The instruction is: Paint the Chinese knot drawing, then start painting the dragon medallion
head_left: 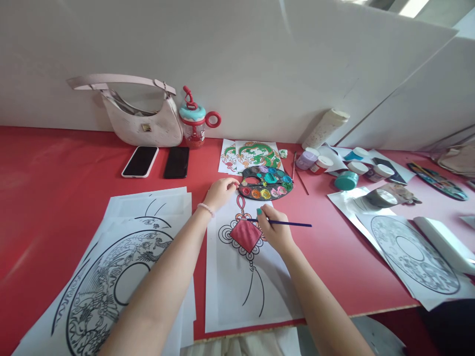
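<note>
Nearly level, the paintbrush points left, pinched in the right hand; the left hand reaches the palette, grip unclear.

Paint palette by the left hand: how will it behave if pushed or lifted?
The palette is probably light and stiff: it looks thin and lies flat. Pushed, it would likely slide rather than roll, and may drag the drawing sheet it overlaps. Tilted, it might spill or smear, since colourful paint sits in its wells.
</note>
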`<state>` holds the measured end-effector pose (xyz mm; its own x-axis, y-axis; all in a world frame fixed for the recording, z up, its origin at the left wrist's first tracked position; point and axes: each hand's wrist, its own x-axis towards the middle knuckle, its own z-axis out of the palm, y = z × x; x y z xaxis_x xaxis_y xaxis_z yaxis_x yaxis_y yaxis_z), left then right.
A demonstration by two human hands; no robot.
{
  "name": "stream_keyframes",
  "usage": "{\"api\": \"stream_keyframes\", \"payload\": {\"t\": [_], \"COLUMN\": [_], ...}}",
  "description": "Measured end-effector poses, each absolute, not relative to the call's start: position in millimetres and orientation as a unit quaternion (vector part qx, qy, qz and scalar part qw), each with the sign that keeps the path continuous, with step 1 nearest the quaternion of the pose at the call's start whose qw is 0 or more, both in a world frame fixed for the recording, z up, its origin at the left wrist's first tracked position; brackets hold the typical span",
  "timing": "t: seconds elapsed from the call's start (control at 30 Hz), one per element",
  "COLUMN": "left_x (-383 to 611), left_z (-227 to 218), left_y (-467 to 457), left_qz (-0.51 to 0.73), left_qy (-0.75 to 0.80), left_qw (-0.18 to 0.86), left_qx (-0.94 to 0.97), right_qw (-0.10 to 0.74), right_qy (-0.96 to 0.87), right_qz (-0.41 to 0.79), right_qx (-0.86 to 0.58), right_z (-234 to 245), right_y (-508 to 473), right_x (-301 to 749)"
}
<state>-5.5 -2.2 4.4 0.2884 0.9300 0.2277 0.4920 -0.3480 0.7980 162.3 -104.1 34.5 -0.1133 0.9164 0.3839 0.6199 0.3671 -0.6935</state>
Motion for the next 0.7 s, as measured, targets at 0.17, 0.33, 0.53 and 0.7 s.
{"api": "stream_keyframes", "payload": {"t": [0.17,0.33,0.53,0.7], "left_x": [-5.1,-4.9,-4.6,-5.1], "left_z": [3.9,3.3,3.6,4.4], "left_y": [-2.3,-1.9,-2.5,-2.0], "left_qz": [0.350,0.352,0.348,0.351], "left_qy": [0.483,0.483,0.484,0.482], "left_qw": [0.311,0.309,0.309,0.310], "left_qx": [0.739,0.740,0.741,0.741], "right_qw": [0.398,0.397,0.392,0.391], "right_qy": [-0.723,-0.720,-0.723,-0.714], "right_qz": [0.187,0.188,0.189,0.215], "right_qx": [-0.532,-0.537,-0.537,-0.539], "right_z": [34.8,35.2,35.4,34.7], "right_y": [-103.2,-104.0,-103.9,-104.8], "right_x": [162.2,163.0,162.9,164.4]}}
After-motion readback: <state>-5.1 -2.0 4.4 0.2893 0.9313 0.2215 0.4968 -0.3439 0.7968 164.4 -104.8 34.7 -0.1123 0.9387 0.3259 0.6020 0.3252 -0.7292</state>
